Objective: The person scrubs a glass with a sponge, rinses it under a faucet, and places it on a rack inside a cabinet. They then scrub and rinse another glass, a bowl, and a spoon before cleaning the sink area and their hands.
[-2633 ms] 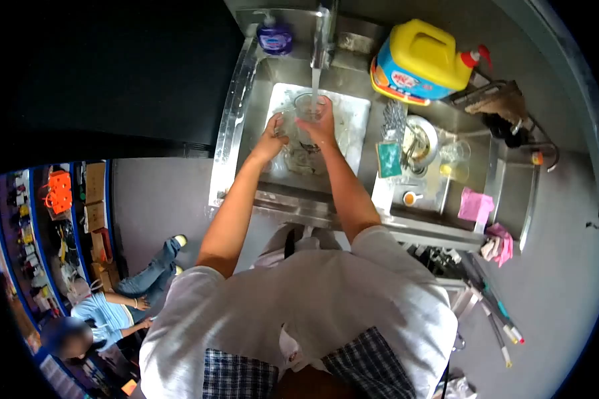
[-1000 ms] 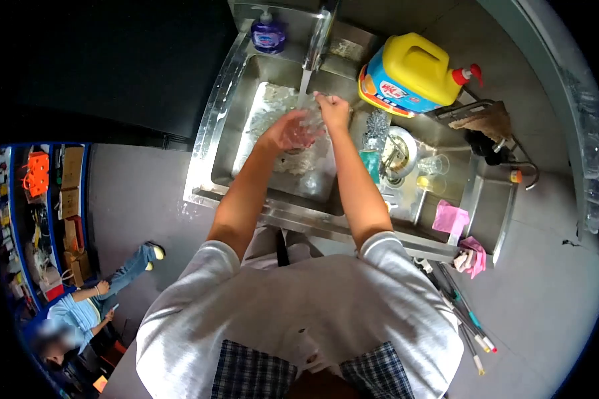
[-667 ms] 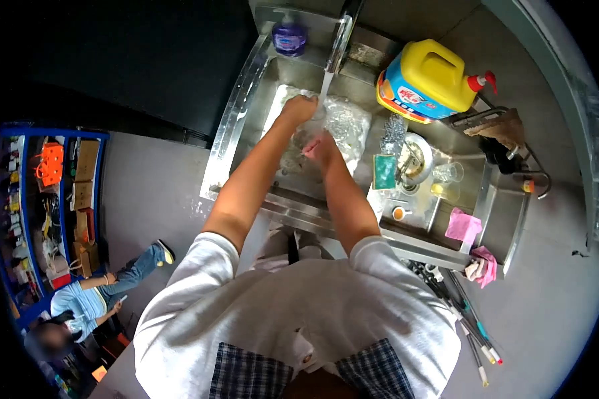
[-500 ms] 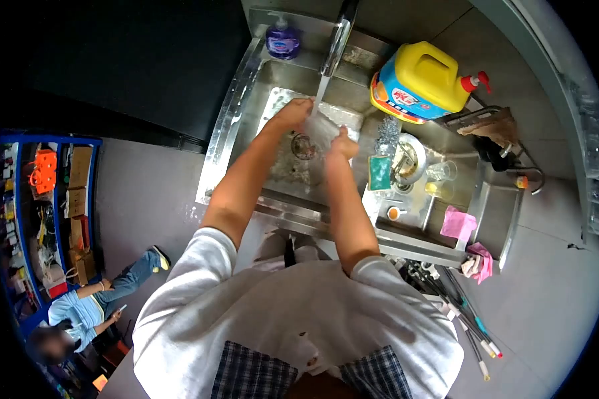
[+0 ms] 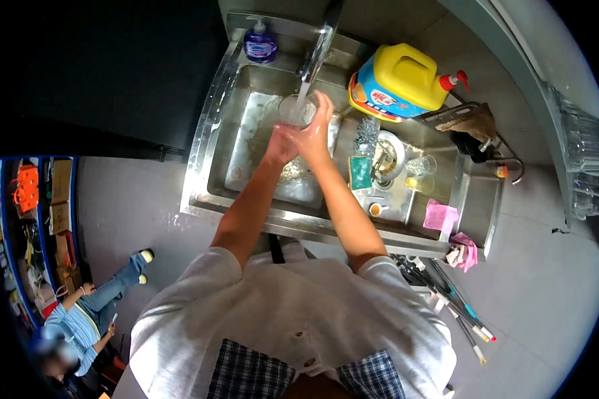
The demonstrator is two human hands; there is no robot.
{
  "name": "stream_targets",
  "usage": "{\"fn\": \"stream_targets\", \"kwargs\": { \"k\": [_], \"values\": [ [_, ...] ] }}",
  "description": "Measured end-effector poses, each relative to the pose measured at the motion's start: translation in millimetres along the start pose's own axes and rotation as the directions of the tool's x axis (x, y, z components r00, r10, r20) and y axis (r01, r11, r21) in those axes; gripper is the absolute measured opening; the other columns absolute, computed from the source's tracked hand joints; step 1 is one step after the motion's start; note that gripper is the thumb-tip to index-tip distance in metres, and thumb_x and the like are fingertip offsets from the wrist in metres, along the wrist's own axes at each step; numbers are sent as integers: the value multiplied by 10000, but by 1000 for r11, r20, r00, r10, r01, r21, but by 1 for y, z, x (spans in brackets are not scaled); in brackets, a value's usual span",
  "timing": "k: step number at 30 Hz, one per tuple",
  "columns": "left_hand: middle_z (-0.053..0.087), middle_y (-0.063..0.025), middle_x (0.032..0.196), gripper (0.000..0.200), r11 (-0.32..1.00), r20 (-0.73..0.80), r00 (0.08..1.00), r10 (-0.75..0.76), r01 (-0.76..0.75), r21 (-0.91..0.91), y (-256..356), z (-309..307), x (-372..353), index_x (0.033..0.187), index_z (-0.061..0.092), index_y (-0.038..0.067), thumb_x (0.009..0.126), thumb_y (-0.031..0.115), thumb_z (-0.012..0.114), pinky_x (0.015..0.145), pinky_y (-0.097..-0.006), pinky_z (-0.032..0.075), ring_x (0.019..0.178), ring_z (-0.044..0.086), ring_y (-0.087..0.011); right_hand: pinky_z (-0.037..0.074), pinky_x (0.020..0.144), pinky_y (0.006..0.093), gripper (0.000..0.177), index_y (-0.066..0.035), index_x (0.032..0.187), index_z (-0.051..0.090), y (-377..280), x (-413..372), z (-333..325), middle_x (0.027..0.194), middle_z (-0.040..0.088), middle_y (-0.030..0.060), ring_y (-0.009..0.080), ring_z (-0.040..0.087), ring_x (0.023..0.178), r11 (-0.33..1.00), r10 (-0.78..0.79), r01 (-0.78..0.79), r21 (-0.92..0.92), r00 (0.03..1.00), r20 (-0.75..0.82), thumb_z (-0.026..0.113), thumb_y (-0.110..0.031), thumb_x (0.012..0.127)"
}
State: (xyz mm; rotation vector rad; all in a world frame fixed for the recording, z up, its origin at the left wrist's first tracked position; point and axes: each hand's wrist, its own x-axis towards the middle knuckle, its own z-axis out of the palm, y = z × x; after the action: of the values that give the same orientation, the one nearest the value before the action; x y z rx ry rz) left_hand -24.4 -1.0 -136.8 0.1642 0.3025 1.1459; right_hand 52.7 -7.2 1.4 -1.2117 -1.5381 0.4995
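A clear drinking glass [image 5: 295,112] is tilted under the water running from the faucet [image 5: 318,52], above the left sink basin [image 5: 229,159]. My right hand [image 5: 316,130] wraps around the side of the glass, its fingers curled up toward the rim. My left hand [image 5: 283,141] is closed at the lower end of the glass, pressed against my right hand, with its fingers partly hidden. Wet light shines on both hands. To the right of them are a green scouring sponge [image 5: 361,173] and a grey steel-wool scrubber [image 5: 367,135].
A purple soap bottle [image 5: 260,43] and a large yellow detergent jug [image 5: 399,83] stand behind the basins. The right side holds a metal bowl [image 5: 396,159], clear cups [image 5: 420,174], a small orange-filled cup [image 5: 377,209] and pink cloths [image 5: 440,216]. A person [image 5: 80,326] sits at left.
My hands have come together around the glass; before, they were apart on either side of it. My right hand moved left and up, and the whole view shifted slightly.
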Motion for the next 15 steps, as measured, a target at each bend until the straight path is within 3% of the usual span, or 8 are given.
{"fn": "stream_targets", "kwargs": {
  "k": [1, 2, 4, 7, 10, 11, 14, 15],
  "values": [
    [464, -75, 1322, 498, 973, 65, 997, 32, -46, 228, 7, 11, -8, 1334, 401, 130, 924, 412, 421, 982, -398, 421, 1180, 489, -257, 452, 880, 402, 811, -45, 1248, 405, 23, -7, 10, 1118, 519, 136, 240, 542, 1009, 938, 183, -201, 283, 979, 90, 835, -35, 560],
    [459, -69, 1325, 515, 972, -38, 998, -42, 50, 230, 11, 6, -15, 1338, 398, 139, 920, 439, 417, 970, -406, 425, 1178, 488, -259, 466, 879, 389, 809, -33, 1254, 399, 36, -11, 18, 1118, 523, 127, 219, 539, 1019, 758, 322, -394, 520, 919, 226, 830, -9, 569],
    [450, -58, 1330, 548, 950, -243, 953, -183, 235, 207, 24, -10, -30, 1345, 391, 156, 912, 492, 409, 945, -421, 434, 1174, 484, -264, 510, 836, 342, 763, -6, 1228, 389, 46, -13, 20, 1089, 543, 94, 176, 543, 1012, 778, 311, -401, 484, 915, 257, 804, 57, 591],
    [399, -54, 1379, 612, 744, -393, 899, -193, 395, 539, 43, 13, -43, 1382, 346, 165, 917, 562, 351, 944, -443, 407, 1186, 460, -273, 521, 806, 328, 734, -18, 1180, 407, 77, -19, 31, 1107, 522, 90, 170, 522, 1019, 607, 419, -533, 590, 845, 332, 827, 16, 580],
    [351, -74, 1419, 681, 627, -487, 872, 48, 353, 694, 53, -17, -42, 1421, 280, 144, 916, 599, 317, 977, -458, 365, 1224, 409, -275, 503, 817, 336, 725, -36, 1167, 418, 73, -29, 57, 1108, 504, 79, 169, 505, 1010, 737, 427, -460, 496, 885, 186, 842, -20, 579],
    [300, -89, 1454, 725, 545, -474, 875, -97, 445, 710, 69, -37, -42, 1453, 196, 135, 917, 616, 276, 1040, -428, 299, 1298, 326, -286, 487, 822, 338, 739, -55, 1178, 409, 78, -39, 59, 1086, 501, 71, 177, 502, 980, 766, 412, -461, 448, 887, 208, 846, -32, 582],
    [269, -108, 1468, 740, 497, -291, 953, 82, 214, 841, 63, -13, -56, 1466, 139, 132, 919, 616, 258, 1083, -389, 233, 1356, 231, -275, 484, 816, 327, 782, -65, 1204, 385, 95, -53, 58, 1076, 496, 65, 175, 501, 969, 739, 515, -470, 483, 856, 46, 849, -31, 575],
    [213, -133, 1489, 762, 428, -293, 954, 58, 241, 871, 62, -26, -60, 1470, 101, 112, 919, 613, 261, 1107, -348, 172, 1379, 179, -262, 484, 805, 323, 796, -73, 1204, 374, 101, -49, 64, 1063, 492, 55, 163, 498, 943, 800, 352, -306, 517, 936, 8, 846, -8, 567]
  ]
}}
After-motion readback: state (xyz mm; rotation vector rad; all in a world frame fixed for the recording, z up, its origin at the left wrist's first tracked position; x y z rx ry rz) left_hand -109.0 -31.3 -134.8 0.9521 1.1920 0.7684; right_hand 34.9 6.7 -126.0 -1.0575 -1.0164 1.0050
